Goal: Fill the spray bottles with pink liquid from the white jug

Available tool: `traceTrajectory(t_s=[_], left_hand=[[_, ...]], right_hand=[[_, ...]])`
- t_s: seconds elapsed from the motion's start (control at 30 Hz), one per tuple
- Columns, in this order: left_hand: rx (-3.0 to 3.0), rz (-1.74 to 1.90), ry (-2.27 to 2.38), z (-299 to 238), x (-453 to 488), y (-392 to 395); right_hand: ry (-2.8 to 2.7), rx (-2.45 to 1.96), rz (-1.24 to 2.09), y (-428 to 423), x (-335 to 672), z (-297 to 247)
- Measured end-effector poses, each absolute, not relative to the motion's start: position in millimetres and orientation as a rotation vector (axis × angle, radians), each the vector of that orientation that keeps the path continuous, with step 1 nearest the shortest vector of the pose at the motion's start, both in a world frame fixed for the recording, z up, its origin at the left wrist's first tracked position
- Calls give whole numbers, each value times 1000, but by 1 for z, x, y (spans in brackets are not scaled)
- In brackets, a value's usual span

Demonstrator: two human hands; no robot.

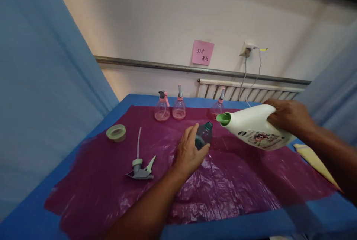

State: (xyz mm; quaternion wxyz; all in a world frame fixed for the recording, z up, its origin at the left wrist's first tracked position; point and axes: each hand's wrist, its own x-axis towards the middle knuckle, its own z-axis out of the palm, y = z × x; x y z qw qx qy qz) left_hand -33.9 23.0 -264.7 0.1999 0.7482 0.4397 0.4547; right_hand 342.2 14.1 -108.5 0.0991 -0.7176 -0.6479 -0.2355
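My left hand (192,149) is wrapped round a clear spray bottle body (205,133) with a green neck; its top is off and the mouth faces up. My right hand (288,115) grips the handle of a white detergent jug (252,126), tilted on its side with its green spout (224,119) pointing left. The spout is just right of the bottle's mouth, apart from it. No stream of liquid shows between them. A grey and pale green spray head (141,171) with its tube lies left of my left hand.
Two pink-topped spray bottles (162,112) (179,110) holding pinkish liquid stand at the back, and a third spray bottle (218,107) is partly behind the jug. A pale green cap (116,133) sits left. Purple plastic sheet (97,180) covers the blue table; a yellow cloth (316,162) lies right.
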Motion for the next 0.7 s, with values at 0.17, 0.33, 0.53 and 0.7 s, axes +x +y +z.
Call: traceTrajectory(t_s=[0.17,0.33,0.53,0.7], left_hand=[[2123,1237,1221,-265,-33,22],[2125,1229,1216,-262,-33,21],[2120,1219,1221,-259,-34,19],[2124,1207,1217,-259,-33,18]], right_hand=[[-1980,-2124,-738,12,336,-98],[-2038,-2095,-760,14,332,-88],[-2107,-2093,-806,14,329,-81],[-2130,-2022,-792,14,326,-77]])
